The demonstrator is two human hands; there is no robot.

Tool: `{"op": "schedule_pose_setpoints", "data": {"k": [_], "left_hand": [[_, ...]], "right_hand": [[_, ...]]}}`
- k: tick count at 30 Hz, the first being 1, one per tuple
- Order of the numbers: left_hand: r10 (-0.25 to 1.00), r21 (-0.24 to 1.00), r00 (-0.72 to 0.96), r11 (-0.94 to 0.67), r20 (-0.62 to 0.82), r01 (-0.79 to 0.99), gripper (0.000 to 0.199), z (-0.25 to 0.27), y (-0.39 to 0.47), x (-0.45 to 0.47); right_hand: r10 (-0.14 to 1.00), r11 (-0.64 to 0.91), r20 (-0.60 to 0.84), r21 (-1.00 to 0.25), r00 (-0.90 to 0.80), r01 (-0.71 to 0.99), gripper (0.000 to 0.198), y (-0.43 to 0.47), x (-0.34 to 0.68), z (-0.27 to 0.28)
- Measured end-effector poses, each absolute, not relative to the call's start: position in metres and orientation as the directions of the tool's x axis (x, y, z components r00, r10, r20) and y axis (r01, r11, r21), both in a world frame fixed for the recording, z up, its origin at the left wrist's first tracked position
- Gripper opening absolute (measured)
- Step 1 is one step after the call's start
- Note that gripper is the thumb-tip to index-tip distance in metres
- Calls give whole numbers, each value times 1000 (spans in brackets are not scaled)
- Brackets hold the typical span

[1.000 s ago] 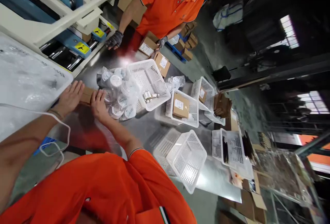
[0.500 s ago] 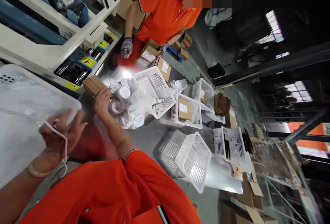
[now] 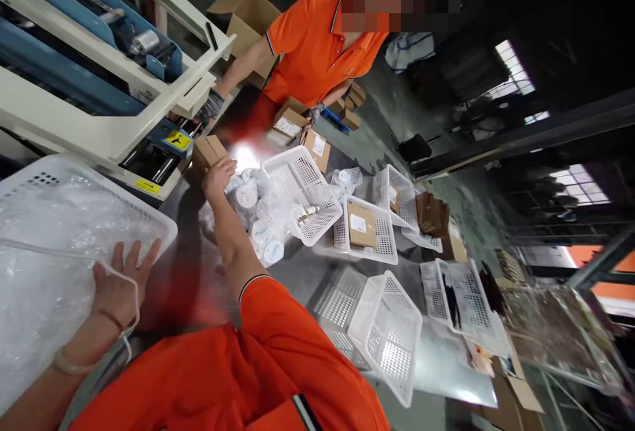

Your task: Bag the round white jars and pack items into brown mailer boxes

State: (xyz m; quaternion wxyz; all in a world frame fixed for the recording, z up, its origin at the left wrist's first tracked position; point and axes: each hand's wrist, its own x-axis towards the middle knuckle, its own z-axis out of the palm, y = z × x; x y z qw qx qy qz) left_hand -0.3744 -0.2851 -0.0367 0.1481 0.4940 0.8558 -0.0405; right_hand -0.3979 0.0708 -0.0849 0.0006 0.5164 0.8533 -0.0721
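My right hand [image 3: 218, 175] reaches far forward and rests against a small brown cardboard box [image 3: 208, 151] lying by the edge of a blue and cream machine [image 3: 99, 80]. My left hand [image 3: 119, 285] lies with fingers spread on the near rim of a large white basket [image 3: 159, 219] filled with clear plastic bags. A heap of clear bags with round white parts [image 3: 258, 216] sits just right of my right arm on the steel table [image 3: 297, 266].
Across the table a person in an orange shirt [image 3: 317, 47] with gloved hands handles labelled brown boxes [image 3: 290, 121]. Several white perforated baskets [image 3: 387, 332] stand on the table, one holding a labelled box [image 3: 361, 225]. Flat cartons [image 3: 431, 213] are stacked further right.
My right hand pushed the brown box away toward the machine. My left hand left the box and came back to the rim of the big basket.
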Motion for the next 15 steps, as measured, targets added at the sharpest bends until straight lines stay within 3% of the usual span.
{"op": "schedule_pose_setpoints", "data": {"k": [3,13,15], "left_hand": [[851,62,-421,461,-312,885,76,-47,-288,-375],[868,97,-443,472,-225,876,98,-83,-304,-372],[865,103,-449,479,-224,872,103,-88,-307,-371]], "right_hand": [[939,307,-121,-129,-322,943,81,97,-405,-82],[939,299,-118,-184,-323,936,83,146,-400,-89],[911,374,-122,-160,-395,913,84,153,-398,-90]]}}
